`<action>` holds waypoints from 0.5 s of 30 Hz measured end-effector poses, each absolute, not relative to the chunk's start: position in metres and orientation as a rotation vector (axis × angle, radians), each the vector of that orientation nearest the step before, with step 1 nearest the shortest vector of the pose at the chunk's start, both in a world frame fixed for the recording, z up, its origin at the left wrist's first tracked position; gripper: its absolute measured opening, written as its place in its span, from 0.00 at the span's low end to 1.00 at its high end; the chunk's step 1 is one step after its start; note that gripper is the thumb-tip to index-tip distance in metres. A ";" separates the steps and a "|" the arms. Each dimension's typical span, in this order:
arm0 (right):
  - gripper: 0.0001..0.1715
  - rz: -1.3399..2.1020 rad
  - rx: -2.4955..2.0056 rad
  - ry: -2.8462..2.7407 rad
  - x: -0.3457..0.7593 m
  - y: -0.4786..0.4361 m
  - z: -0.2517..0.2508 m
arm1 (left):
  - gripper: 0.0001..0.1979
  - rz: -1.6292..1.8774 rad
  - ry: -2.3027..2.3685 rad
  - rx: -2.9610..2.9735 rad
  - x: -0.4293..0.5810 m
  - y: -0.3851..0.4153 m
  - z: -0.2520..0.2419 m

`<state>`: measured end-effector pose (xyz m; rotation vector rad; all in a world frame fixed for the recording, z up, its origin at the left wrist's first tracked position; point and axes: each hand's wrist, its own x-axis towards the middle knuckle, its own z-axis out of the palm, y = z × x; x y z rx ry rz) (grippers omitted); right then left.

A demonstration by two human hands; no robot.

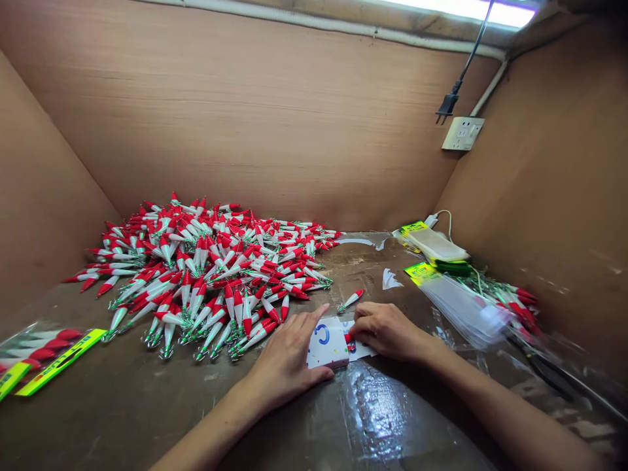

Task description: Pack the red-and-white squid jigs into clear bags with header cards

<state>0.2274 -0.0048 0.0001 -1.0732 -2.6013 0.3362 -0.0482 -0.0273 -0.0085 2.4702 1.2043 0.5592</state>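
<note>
A small white box (328, 347) with a blue letter and coloured specks lies on the table in front of me. My left hand (289, 350) grips it from the left, thumb along the near edge and fingers at the far side. A white printed piece (362, 352) sticks out at the box's right end. Over that end my right hand (385, 330) is closed in a pinch; a bit of red shows by its fingertips, and what they hold is mostly hidden. Just beyond the hands lies a single red-and-white fishing lure (351, 301) with green hooks.
A big heap of similar lures (210, 275) fills the back left. Packed lures (44, 360) lie at far left. Clear plastic sleeves (456, 307) with yellow headers, more lures (523, 307) and pliers (540, 366) are at right. A plug (447, 104) hangs near a wall socket (462, 133).
</note>
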 end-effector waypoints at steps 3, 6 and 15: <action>0.12 0.268 -1.167 -2.577 0.225 -0.006 -0.001 | 0.53 0.552 1.215 2.469 -0.048 -0.028 -0.008; 0.09 0.259 -1.230 -2.542 0.220 -0.008 -0.004 | 0.52 0.552 1.222 2.464 -0.047 -0.028 -0.008; 0.10 0.438 -0.944 -2.658 0.220 -0.010 0.006 | 0.53 0.526 1.217 2.468 -0.046 -0.028 -0.005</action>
